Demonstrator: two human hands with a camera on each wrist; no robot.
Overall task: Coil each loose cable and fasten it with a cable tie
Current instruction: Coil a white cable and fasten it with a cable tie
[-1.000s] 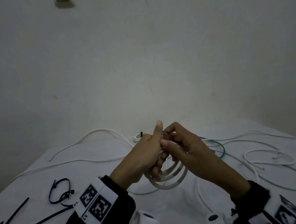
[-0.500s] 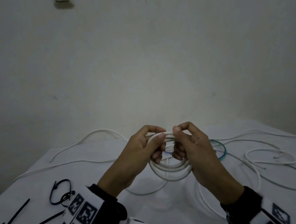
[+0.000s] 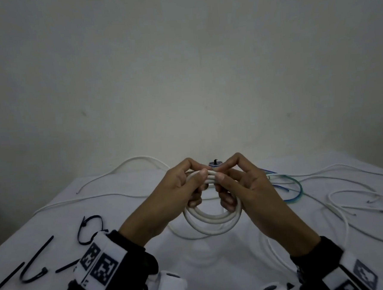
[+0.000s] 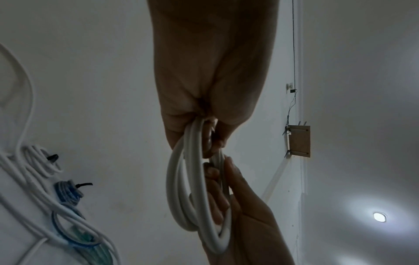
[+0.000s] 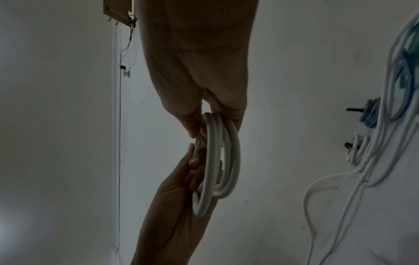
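A thick white cable wound into a small coil (image 3: 213,222) hangs above the white table (image 3: 145,215) between both hands. My left hand (image 3: 184,185) pinches the coil's top on the left, thumb over the strands, other fingers curled through the ring. My right hand (image 3: 235,182) pinches the top on the right the same way. The left wrist view shows the coil (image 4: 188,188) edge-on under the left hand (image 4: 204,132). In the right wrist view the coil (image 5: 217,161) shows several turns below the right hand (image 5: 215,114). No tie is on this coil.
Black cable ties (image 3: 34,262) lie loose at the table's left; one forms a closed loop (image 3: 90,227). Loose white cables (image 3: 357,202) and a blue-green cable (image 3: 294,188) spread at the right. Tied small coils (image 4: 68,191) sit by the far wall.
The hands came apart from a tight clasp, and the coil turned from lying flat under them to hanging upright. Now both pinch its top side by side, slightly nearer and lower.
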